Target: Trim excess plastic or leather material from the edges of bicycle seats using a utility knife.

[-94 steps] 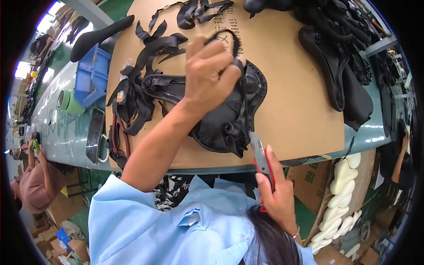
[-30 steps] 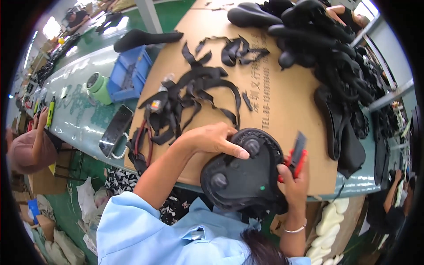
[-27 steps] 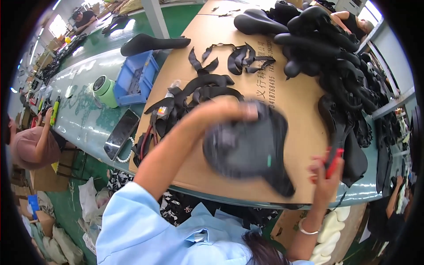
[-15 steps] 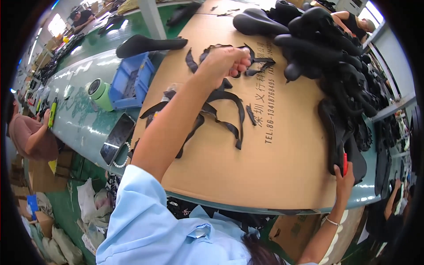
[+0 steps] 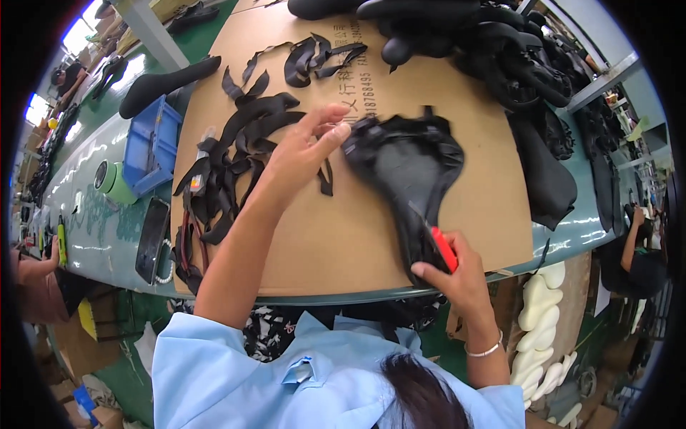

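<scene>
A black bicycle saddle [image 5: 411, 171], underside up, lies over the cardboard in front of me. My right hand [image 5: 461, 275] is closed around its narrow nose and also grips a red-handled cutter [image 5: 444, 249], whose blade end points along the saddle. My left hand [image 5: 311, 143] hovers beside the saddle's wide end, thumb and fingers apart, holding nothing that I can see. Black trimmed strips [image 5: 246, 136] lie in a loose heap left of that hand, and more strips [image 5: 307, 61] lie beyond it.
Black saddles [image 5: 500, 50] are piled at the far right. On the left stand a blue bin [image 5: 151, 146], a green cup [image 5: 114, 180], a phone [image 5: 152, 239] and another saddle [image 5: 168, 84]. Printed cardboard [image 5: 321, 250] covers the table. Co-workers are at both sides.
My right hand has brought a saddle from the right-hand pile to the middle of the cardboard. My left hand has drawn back from the far strips, and its fingers have loosened.
</scene>
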The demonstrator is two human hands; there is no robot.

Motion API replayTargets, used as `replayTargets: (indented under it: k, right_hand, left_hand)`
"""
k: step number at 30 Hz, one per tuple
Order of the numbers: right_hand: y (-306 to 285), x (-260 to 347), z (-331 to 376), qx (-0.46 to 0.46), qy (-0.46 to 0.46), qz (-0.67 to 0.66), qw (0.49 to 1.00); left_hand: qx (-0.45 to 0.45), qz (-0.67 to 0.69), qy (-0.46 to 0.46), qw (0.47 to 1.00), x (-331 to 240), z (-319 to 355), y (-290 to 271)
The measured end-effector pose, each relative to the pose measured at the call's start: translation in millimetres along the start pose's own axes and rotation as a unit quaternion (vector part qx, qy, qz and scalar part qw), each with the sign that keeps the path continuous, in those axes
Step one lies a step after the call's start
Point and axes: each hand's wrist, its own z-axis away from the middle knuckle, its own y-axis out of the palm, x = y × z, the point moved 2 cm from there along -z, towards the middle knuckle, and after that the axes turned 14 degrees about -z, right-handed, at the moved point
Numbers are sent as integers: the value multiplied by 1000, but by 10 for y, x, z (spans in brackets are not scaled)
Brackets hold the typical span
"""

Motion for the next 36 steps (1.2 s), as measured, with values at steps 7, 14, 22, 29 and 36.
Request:
replayTargets:
  k: [7,14,22,29,36]
  right_hand:
    - [26,-94,322,19,30,-123,992]
    - [40,15,395,-89,91,-116,985]
    - [133,300,178,-33,-242,128,961]
    - [168,348,1,74,-156,188,967]
    - [68,287,36,64,-145,25,987]
  left_hand:
    - [-181,-467,140,854,-408,780,153]
    - [-122,-416,14,901,-298,813,723]
    - [-71,-200,-81,974,-196,834,625]
    - [-105,-127,-84,983,-169,872,592]
    - [-62,-71,-100,991,-196,904,527]
